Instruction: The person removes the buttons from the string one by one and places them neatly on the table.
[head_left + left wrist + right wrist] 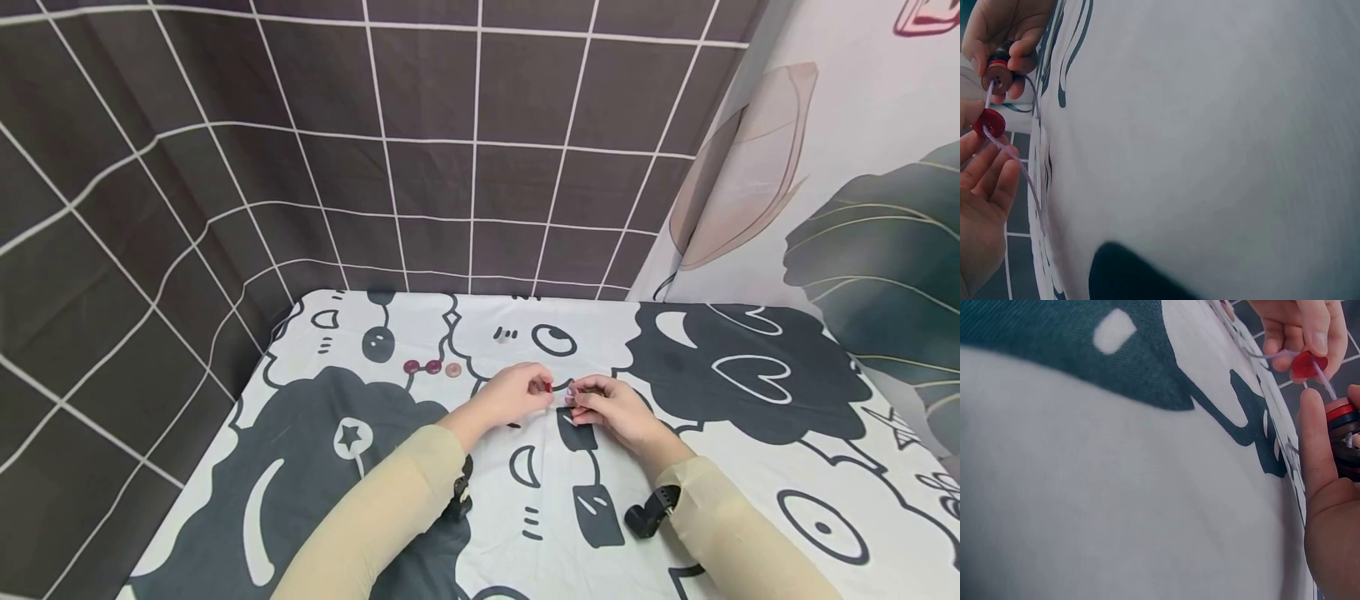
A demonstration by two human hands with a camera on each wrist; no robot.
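Note:
In the head view my left hand (516, 393) and right hand (617, 412) face each other above the patterned cloth. A red button (989, 123) is pinched between the left thumb and fingers, with a pale purple string (1013, 156) running through it. My right hand (1335, 519) holds a stack of buttons (1342, 419) in red, black and brown, threaded on the same string. The brown button (997, 80) at the stack's end faces the red one, and a short stretch of string spans the gap between them.
Two dark red buttons (433, 367) and a pinkish-tan button (453, 370) lie in a row on the cloth (555, 550), left of the hands. A dark grid-patterned curtain (435, 183) hangs behind and to the left. A leaf-printed curtain (847, 108) hangs at the right.

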